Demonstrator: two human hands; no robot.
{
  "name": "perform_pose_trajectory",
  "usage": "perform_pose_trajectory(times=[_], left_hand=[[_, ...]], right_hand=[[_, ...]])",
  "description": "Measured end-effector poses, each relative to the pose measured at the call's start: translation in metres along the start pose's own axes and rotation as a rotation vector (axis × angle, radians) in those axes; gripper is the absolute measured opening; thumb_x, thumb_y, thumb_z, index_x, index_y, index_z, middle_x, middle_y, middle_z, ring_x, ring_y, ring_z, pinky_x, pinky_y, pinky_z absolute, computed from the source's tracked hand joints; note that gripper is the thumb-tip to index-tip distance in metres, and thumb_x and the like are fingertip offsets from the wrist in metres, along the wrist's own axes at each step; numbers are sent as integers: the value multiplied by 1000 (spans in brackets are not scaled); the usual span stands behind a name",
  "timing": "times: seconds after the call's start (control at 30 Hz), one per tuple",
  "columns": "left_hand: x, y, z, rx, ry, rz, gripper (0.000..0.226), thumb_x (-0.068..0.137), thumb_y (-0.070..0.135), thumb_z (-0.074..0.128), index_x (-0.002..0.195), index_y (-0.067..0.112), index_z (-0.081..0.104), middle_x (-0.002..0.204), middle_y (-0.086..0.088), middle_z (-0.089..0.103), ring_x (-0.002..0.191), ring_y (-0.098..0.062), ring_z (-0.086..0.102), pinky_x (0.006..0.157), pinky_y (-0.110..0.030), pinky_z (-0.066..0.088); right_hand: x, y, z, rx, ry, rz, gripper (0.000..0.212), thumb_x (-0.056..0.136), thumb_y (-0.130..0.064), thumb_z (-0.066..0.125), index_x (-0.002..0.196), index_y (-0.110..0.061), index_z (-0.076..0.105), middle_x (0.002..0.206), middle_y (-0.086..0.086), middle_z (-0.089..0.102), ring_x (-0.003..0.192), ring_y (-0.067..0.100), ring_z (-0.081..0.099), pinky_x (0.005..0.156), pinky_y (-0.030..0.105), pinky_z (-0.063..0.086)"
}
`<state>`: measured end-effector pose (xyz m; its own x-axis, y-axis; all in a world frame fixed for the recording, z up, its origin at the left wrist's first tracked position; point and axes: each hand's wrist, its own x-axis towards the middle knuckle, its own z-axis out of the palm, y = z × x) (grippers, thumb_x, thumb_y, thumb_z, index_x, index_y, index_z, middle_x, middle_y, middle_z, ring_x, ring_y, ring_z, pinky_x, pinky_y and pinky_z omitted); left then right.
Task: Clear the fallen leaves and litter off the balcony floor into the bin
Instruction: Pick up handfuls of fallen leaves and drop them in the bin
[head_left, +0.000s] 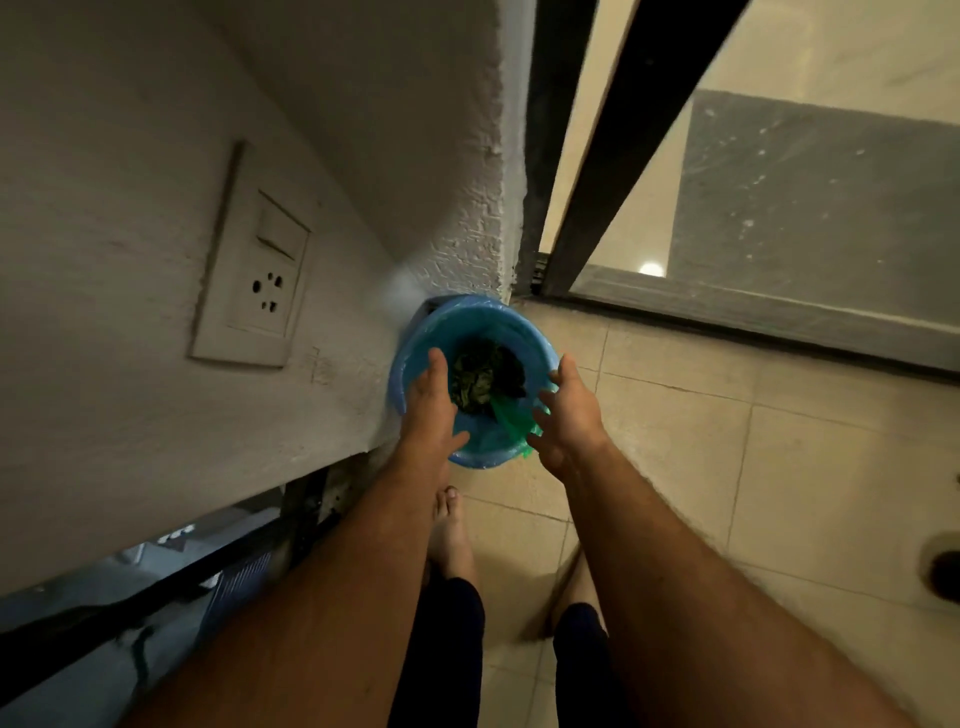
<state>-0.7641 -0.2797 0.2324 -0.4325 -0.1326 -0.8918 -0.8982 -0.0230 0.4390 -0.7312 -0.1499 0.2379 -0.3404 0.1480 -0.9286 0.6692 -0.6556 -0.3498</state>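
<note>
Blue plastic lines the bin (415, 338), which stands on the tiled floor (675, 447) in the corner where the wall (156, 156) meets the glass door (779, 208). Dark green leaves (475, 382) already lie at its bottom, straight below and between the two hands. The left hand (431, 400) hangs over the bin's near-left rim, fingers spread and flat, holding nothing. The right hand (569, 410) hovers at the near-right rim, fingers loosely open; a green scrap of plastic (511, 418) sits just under its fingertips, though whether they touch it I cannot tell. Both hands are about equally close to the opening. Judging from this, a load has gone in; the tiles in view look bare of litter.
</note>
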Motion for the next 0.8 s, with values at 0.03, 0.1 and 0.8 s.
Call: perform_pose_trajectory(times=[0.03, 0.1, 0.8], left_hand=[[-10, 6, 3, 31, -11, 6, 69, 93, 69, 37, 152, 34, 27, 155, -6, 34, 136, -28, 41, 88, -46, 46], [-37, 17, 12, 99, -34, 33, 68, 95, 66, 36, 153, 31, 27, 154, -6, 36, 135, -28, 42, 92, -47, 46], [-350, -160, 217, 1387, -771, 549, 66, 93, 54, 54, 148, 20, 38, 152, -5, 42, 136, -20, 43, 114, -39, 35]], right_hand=[[-8, -3, -8, -45, 16, -18, 48, 103, -54, 31, 134, -21, 49, 136, 5, 53, 117, 21, 51, 96, 43, 41], [-30, -6, -29, -142, 62, -45, 53, 103, -56, 30, 141, -23, 45, 142, 4, 47, 125, 21, 45, 101, 45, 36], [-293, 87, -417, -136, 648, -217, 27, 88, -42, 63, 104, -21, 65, 119, 3, 66, 110, 27, 63, 94, 48, 53]])
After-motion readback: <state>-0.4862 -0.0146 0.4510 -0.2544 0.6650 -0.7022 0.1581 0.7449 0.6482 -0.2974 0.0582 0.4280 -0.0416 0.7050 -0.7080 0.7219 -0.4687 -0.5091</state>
